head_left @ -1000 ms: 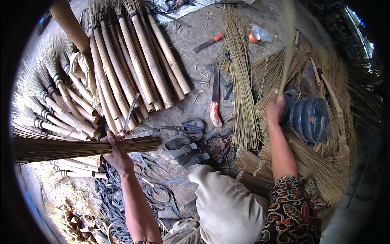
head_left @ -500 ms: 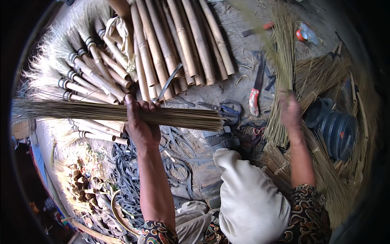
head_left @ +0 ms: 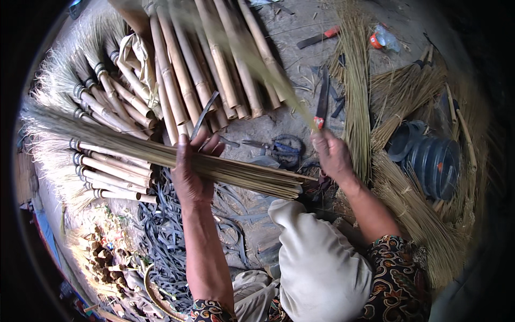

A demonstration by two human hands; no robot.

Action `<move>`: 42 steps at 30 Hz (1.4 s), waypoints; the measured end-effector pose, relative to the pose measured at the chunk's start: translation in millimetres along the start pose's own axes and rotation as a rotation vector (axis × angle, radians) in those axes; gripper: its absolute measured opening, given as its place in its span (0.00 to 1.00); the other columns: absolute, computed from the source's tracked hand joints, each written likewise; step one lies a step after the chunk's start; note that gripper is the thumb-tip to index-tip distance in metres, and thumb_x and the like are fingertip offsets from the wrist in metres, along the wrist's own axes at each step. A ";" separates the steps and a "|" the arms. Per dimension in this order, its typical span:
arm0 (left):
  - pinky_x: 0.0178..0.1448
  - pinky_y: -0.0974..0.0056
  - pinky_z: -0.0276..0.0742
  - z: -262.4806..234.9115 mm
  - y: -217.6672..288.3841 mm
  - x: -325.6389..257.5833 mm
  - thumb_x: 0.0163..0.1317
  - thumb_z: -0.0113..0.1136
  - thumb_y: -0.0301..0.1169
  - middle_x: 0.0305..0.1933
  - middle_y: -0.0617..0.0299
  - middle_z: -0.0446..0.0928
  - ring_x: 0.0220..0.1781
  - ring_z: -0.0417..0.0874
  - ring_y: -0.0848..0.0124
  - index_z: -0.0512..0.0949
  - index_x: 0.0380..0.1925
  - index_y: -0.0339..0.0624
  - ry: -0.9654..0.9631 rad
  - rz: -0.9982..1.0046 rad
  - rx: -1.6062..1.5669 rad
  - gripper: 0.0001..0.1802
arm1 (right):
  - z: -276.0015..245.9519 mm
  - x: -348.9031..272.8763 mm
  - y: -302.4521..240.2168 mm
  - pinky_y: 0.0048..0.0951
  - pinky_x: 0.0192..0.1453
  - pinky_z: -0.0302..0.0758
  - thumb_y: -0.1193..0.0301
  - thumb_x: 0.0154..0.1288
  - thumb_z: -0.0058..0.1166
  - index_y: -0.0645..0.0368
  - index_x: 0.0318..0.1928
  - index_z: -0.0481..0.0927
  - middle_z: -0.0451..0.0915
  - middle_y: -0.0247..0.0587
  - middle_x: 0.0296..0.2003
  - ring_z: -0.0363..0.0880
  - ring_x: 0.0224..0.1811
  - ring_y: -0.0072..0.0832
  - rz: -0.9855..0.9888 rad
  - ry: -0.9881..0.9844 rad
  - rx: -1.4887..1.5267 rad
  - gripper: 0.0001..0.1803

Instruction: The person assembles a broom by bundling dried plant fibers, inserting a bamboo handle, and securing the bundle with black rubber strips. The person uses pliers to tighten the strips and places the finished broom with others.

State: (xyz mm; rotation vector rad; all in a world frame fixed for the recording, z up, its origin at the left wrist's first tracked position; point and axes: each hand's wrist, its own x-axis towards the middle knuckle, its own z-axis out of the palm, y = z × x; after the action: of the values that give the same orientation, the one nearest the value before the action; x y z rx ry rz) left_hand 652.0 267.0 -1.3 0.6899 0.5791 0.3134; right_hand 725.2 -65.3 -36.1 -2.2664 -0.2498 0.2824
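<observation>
My left hand (head_left: 192, 170) grips a thick bundle of thin broom sticks (head_left: 134, 151) that lies nearly level across the middle, its cut ends pointing right over my knee (head_left: 314, 252). My right hand (head_left: 332, 155) holds a thin blurred handful of sticks (head_left: 257, 64) that slants up and to the left over the bamboo. The two hands are apart, the right one just beyond the bundle's cut end. Scissors (head_left: 281, 147) lie on the ground between the hands.
Bamboo handles (head_left: 214, 59) lie in a row at the top. Finished brooms (head_left: 102, 107) are stacked at the left. Loose stick piles (head_left: 357, 91) and sheaves (head_left: 424, 214) fill the right, around a dark ribbed container (head_left: 434, 163). Black straps (head_left: 166, 241) lie beside my left arm. A red-handled knife (head_left: 322, 102) rests nearby.
The bundle in my left hand has shifted right and lower. My right hand has left the stick pile at the right and swung a handful of sticks up toward the left.
</observation>
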 end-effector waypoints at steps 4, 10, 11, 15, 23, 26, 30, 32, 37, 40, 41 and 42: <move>0.43 0.62 0.79 -8.0 15.9 2.9 0.78 0.65 0.43 0.26 0.72 0.68 0.28 0.72 0.77 0.77 0.44 0.51 0.088 0.073 -0.011 0.11 | -62.4 10.3 64.1 0.38 0.58 0.81 0.47 0.87 0.40 0.59 0.57 0.84 0.90 0.53 0.47 0.90 0.51 0.42 0.181 0.340 -0.122 0.30; 0.37 0.63 0.76 15.4 37.5 4.5 0.77 0.67 0.40 0.25 0.67 0.71 0.27 0.75 0.74 0.77 0.41 0.42 0.237 0.359 0.183 0.14 | -62.2 19.4 6.7 0.59 0.82 0.61 0.34 0.68 0.61 0.67 0.82 0.51 0.56 0.65 0.80 0.57 0.83 0.56 -0.048 0.324 -0.686 0.61; 0.37 0.63 0.76 23.6 34.4 1.7 0.77 0.66 0.40 0.25 0.67 0.71 0.27 0.75 0.74 0.77 0.40 0.42 0.239 0.404 0.255 0.14 | -31.2 17.5 -20.0 0.59 0.84 0.58 0.32 0.65 0.63 0.66 0.82 0.51 0.58 0.63 0.78 0.57 0.83 0.55 -0.127 0.160 -0.385 0.64; 0.41 0.62 0.79 44.8 23.8 -14.2 0.78 0.65 0.42 0.26 0.64 0.73 0.29 0.78 0.72 0.75 0.34 0.43 0.180 0.421 0.355 0.17 | 102.6 8.8 -109.3 0.59 0.84 0.59 0.31 0.53 0.71 0.68 0.82 0.50 0.65 0.72 0.72 0.62 0.79 0.61 -0.622 -0.088 -0.188 0.73; 0.36 0.60 0.79 5.3 74.2 -32.3 0.77 0.64 0.31 0.25 0.65 0.73 0.26 0.76 0.72 0.72 0.36 0.46 -0.467 0.307 0.171 0.11 | 159.4 18.3 -142.6 0.40 0.47 0.88 0.70 0.59 0.70 0.61 0.50 0.80 0.87 0.47 0.35 0.91 0.39 0.43 -0.488 -0.684 0.440 0.20; 0.30 0.65 0.73 0.9 56.6 -23.6 0.78 0.59 0.26 0.24 0.66 0.72 0.23 0.73 0.75 0.72 0.35 0.45 -0.267 0.488 0.279 0.10 | 181.4 32.8 -139.1 0.43 0.57 0.87 0.61 0.59 0.77 0.59 0.57 0.75 0.87 0.48 0.45 0.90 0.46 0.46 -0.565 -0.516 0.357 0.32; 0.39 0.66 0.79 -6.0 4.4 -2.8 0.79 0.62 0.34 0.29 0.64 0.79 0.30 0.79 0.75 0.76 0.37 0.44 0.022 0.511 0.612 0.10 | 160.9 62.3 -92.0 0.55 0.89 0.52 0.30 0.44 0.74 0.57 0.86 0.30 0.54 0.65 0.82 0.49 0.86 0.58 -0.598 -0.362 -0.038 0.85; 0.36 0.68 0.77 -15.4 -13.9 10.1 0.79 0.63 0.34 0.28 0.64 0.79 0.29 0.79 0.77 0.77 0.35 0.42 0.099 0.516 0.775 0.12 | 135.2 70.6 -73.4 0.55 0.88 0.54 0.27 0.49 0.69 0.63 0.85 0.39 0.56 0.71 0.80 0.56 0.84 0.59 -0.414 -0.378 0.140 0.80; 0.30 0.67 0.71 -23.2 -33.6 28.7 0.75 0.67 0.32 0.23 0.68 0.76 0.26 0.76 0.78 0.78 0.29 0.38 0.097 0.500 0.864 0.15 | 95.1 75.5 -104.4 0.52 0.80 0.69 0.27 0.56 0.65 0.66 0.82 0.56 0.64 0.65 0.77 0.70 0.77 0.52 -0.482 -0.324 0.165 0.69; 0.43 0.63 0.78 -11.7 -23.6 24.1 0.67 0.71 0.30 0.35 0.61 0.81 0.38 0.81 0.71 0.81 0.40 0.36 -0.192 0.438 0.947 0.09 | 108.9 97.0 -176.8 0.51 0.72 0.79 0.27 0.57 0.64 0.66 0.76 0.65 0.71 0.63 0.71 0.75 0.73 0.51 -0.854 -0.233 0.436 0.64; 0.51 0.59 0.80 -7.4 -17.7 21.4 0.64 0.71 0.28 0.44 0.55 0.83 0.46 0.83 0.66 0.81 0.47 0.35 -0.334 0.455 0.939 0.15 | 101.1 105.8 -193.9 0.48 0.65 0.84 0.34 0.62 0.67 0.65 0.67 0.74 0.80 0.57 0.60 0.82 0.63 0.46 -0.904 -0.326 0.454 0.50; 0.59 0.56 0.81 -3.0 -12.7 17.9 0.61 0.72 0.27 0.54 0.49 0.84 0.55 0.85 0.61 0.81 0.55 0.33 -0.386 0.564 1.046 0.22 | 93.7 115.7 -210.0 0.46 0.57 0.89 0.42 0.67 0.69 0.64 0.58 0.83 0.88 0.51 0.50 0.90 0.53 0.41 -0.862 -0.495 0.545 0.37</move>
State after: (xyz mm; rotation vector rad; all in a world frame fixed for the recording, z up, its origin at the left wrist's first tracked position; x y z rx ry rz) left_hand 665.6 267.4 -18.8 1.8911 0.1214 0.3767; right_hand 791.0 168.4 49.6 -1.3597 -1.2014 0.3799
